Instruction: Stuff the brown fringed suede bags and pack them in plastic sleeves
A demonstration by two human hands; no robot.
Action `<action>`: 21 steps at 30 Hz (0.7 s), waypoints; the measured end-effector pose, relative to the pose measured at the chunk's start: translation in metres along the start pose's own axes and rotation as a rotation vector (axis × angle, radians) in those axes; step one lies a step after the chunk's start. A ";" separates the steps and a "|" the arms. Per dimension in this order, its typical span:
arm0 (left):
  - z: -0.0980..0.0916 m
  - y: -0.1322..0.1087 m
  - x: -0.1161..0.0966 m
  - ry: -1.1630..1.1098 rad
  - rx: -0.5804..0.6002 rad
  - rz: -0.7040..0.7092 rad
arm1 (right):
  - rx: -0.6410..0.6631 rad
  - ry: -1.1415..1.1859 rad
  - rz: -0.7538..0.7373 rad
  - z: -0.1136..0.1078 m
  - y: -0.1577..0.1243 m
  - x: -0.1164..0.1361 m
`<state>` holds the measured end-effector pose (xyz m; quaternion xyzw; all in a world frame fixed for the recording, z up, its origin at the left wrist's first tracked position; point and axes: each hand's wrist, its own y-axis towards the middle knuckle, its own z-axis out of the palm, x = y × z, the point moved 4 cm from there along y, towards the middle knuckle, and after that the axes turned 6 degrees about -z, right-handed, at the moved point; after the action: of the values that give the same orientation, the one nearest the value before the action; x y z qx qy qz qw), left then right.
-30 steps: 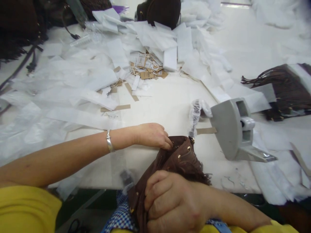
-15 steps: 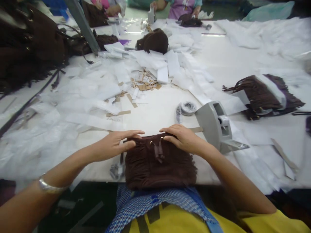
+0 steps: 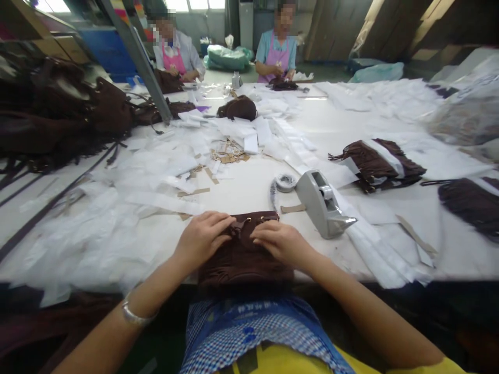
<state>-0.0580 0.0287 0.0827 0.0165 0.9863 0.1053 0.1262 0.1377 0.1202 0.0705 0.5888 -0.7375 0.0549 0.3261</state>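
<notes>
A dark brown suede handbag (image 3: 245, 265) with gathered sides lies at the table's front edge, against my apron. Two brass eyelets and a drawstring (image 3: 236, 227) with a tassel end show near its top. My left hand (image 3: 205, 234) is closed at the bag's upper left, fingertips pinching the drawstring by the tassel. On the other side my right hand (image 3: 283, 241) is closed too, fingers pressed together just below the right eyelet. A cord reaches that hand, but its fingertips partly hide what they grip.
Right of the bag stands a grey tape dispenser (image 3: 323, 205), beside a wrapped coiled strap (image 3: 286, 182). White packing sheets (image 3: 156, 171) and brown tags (image 3: 230, 153) cover the left and middle. Wrapped brown bags (image 3: 380, 163) lie right; more brown bags (image 3: 74, 119) are piled left. Two people work opposite.
Both hands have moved inward and down from the bag's top edge to its drawstring, and their fingers have closed. The tassel has shifted left. My view has tilted up.
</notes>
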 end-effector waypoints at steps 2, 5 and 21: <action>0.016 -0.006 -0.020 0.022 0.009 0.002 | 0.138 0.064 -0.016 0.021 -0.012 0.010; 0.045 -0.015 -0.035 -0.051 0.000 -0.049 | 0.103 0.134 0.054 0.045 -0.022 0.005; 0.046 -0.029 -0.015 0.051 0.097 -0.322 | -0.192 0.289 0.358 0.056 0.011 -0.014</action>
<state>-0.0316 0.0085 0.0367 -0.1383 0.9830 0.0364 0.1154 0.1056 0.1089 0.0228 0.4012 -0.7775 0.1254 0.4678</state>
